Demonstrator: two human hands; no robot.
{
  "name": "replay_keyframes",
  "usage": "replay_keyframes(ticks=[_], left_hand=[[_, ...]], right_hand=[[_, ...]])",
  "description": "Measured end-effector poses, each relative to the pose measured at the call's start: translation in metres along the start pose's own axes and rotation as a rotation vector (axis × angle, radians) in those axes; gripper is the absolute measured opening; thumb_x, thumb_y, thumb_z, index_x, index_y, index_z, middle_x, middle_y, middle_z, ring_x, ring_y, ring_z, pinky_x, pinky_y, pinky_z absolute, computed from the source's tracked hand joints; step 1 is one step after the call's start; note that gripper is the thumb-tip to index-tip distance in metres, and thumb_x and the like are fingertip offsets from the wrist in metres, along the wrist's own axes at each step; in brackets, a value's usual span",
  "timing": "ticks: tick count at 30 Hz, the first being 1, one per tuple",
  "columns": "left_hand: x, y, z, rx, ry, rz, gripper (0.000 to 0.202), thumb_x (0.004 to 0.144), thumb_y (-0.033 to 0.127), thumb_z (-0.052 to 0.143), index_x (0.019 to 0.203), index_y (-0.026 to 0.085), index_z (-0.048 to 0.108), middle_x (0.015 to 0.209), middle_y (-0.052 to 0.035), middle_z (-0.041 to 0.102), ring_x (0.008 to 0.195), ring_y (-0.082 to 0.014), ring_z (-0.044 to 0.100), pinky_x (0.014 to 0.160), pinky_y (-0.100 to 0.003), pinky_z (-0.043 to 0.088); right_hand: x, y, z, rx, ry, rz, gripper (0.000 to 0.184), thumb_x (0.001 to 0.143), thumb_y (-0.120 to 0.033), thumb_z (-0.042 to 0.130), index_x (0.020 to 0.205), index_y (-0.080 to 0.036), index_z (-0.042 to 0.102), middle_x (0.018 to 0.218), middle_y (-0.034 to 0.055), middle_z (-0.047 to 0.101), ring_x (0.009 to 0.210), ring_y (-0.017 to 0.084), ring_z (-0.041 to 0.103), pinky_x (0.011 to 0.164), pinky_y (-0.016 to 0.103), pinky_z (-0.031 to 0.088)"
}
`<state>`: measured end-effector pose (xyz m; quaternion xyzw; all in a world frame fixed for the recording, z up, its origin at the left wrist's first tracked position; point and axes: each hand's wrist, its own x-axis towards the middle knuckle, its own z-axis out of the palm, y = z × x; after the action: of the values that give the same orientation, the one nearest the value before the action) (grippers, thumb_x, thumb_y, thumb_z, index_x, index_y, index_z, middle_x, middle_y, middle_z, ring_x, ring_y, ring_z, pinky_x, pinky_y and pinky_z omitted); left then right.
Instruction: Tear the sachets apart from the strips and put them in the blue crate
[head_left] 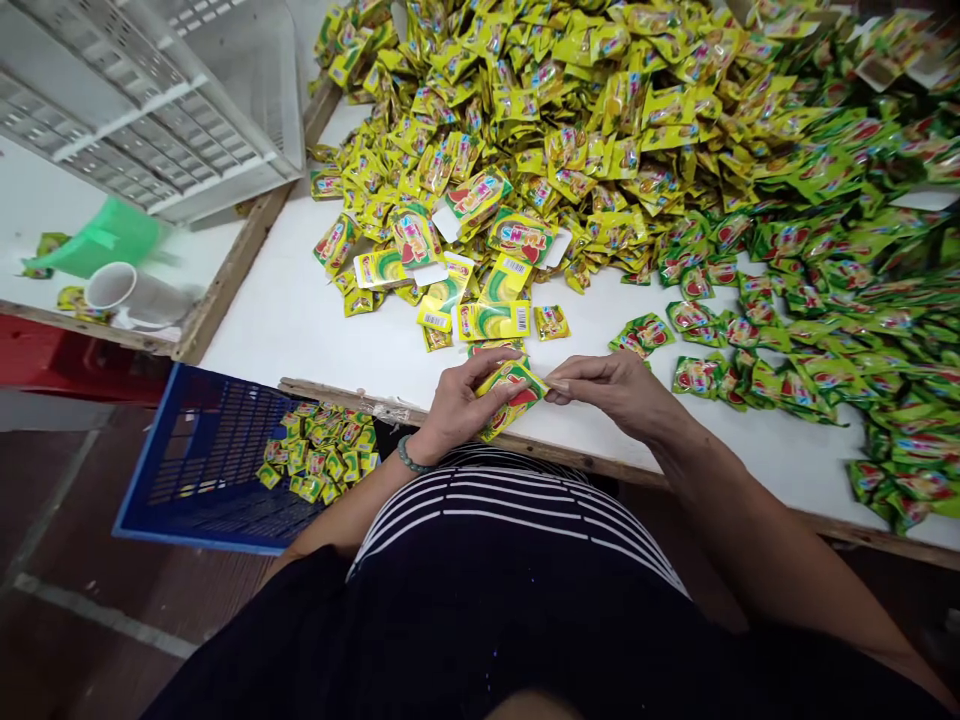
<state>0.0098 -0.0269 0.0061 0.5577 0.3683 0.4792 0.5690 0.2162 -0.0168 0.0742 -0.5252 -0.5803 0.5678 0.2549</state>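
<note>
My left hand [461, 402], with a beaded bracelet at the wrist, is closed around a small green and yellow carton box [517, 388] printed with a watermelon. It holds the box tilted over the table's front edge. My right hand [607, 392] pinches at the box's right end, thumb and fingertips together. Another box [499, 348] lies partly hidden just behind my left hand. Several more cartons [493, 320] lie beyond it, some with white end flaps standing out. A yellow sachet [552, 322] lies to their right.
Yellow sachets [570, 130] are heaped at the back, green watermelon sachets [780, 375] on the right. A blue crate [202, 400] with packed cartons stands below the table at left. A white plastic basket [172, 120], a white cup [131, 292] and a wooden edge strip [225, 275] are at left.
</note>
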Motion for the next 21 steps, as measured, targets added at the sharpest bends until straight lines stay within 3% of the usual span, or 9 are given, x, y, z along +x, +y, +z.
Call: replay_keyframes(ticks=[6, 11, 16, 21], left_hand=[[0.000, 0.001, 0.005, -0.057, 0.060, -0.027, 0.037, 0.080, 0.038, 0.072, 0.111, 0.018, 0.066, 0.111, -0.0075, 0.070, 0.100, -0.0180, 0.066, 0.091, -0.030, 0.051], [0.002, 0.002, 0.006, -0.299, 0.078, -0.157, 0.043, 0.073, 0.039, 0.079, 0.108, 0.019, 0.065, 0.098, -0.0035, 0.072, 0.088, -0.0149, 0.067, 0.081, -0.027, 0.053], [0.003, 0.008, 0.000, -0.398, 0.004, -0.261, 0.043, 0.076, 0.040, 0.077, 0.111, 0.019, 0.063, 0.084, -0.0015, 0.070, 0.075, -0.0135, 0.066, 0.069, -0.025, 0.053], [0.000, 0.004, 0.000, -0.183, 0.082, -0.054, 0.038, 0.078, 0.037, 0.075, 0.111, 0.020, 0.064, 0.108, -0.0048, 0.069, 0.098, -0.0162, 0.066, 0.087, -0.028, 0.053]], right_hand=[[-0.009, -0.002, 0.011, -0.187, 0.097, -0.175, 0.020, 0.082, -0.040, 0.068, 0.080, -0.023, 0.077, 0.082, 0.0043, 0.071, 0.076, 0.017, 0.063, 0.068, 0.031, 0.049], [-0.013, 0.006, 0.020, -0.044, 0.184, -0.222, 0.014, 0.081, -0.036, 0.071, 0.090, -0.027, 0.078, 0.090, 0.0034, 0.072, 0.081, 0.016, 0.065, 0.071, 0.030, 0.052], [-0.013, 0.000, 0.008, 0.076, 0.096, -0.098, 0.017, 0.075, -0.038, 0.077, 0.085, -0.026, 0.079, 0.086, 0.0037, 0.073, 0.077, 0.016, 0.066, 0.071, 0.030, 0.055], [-0.011, -0.003, 0.005, 0.110, 0.123, 0.095, 0.025, 0.066, -0.043, 0.082, 0.076, -0.021, 0.077, 0.073, 0.0036, 0.071, 0.066, 0.013, 0.059, 0.061, 0.027, 0.049]])
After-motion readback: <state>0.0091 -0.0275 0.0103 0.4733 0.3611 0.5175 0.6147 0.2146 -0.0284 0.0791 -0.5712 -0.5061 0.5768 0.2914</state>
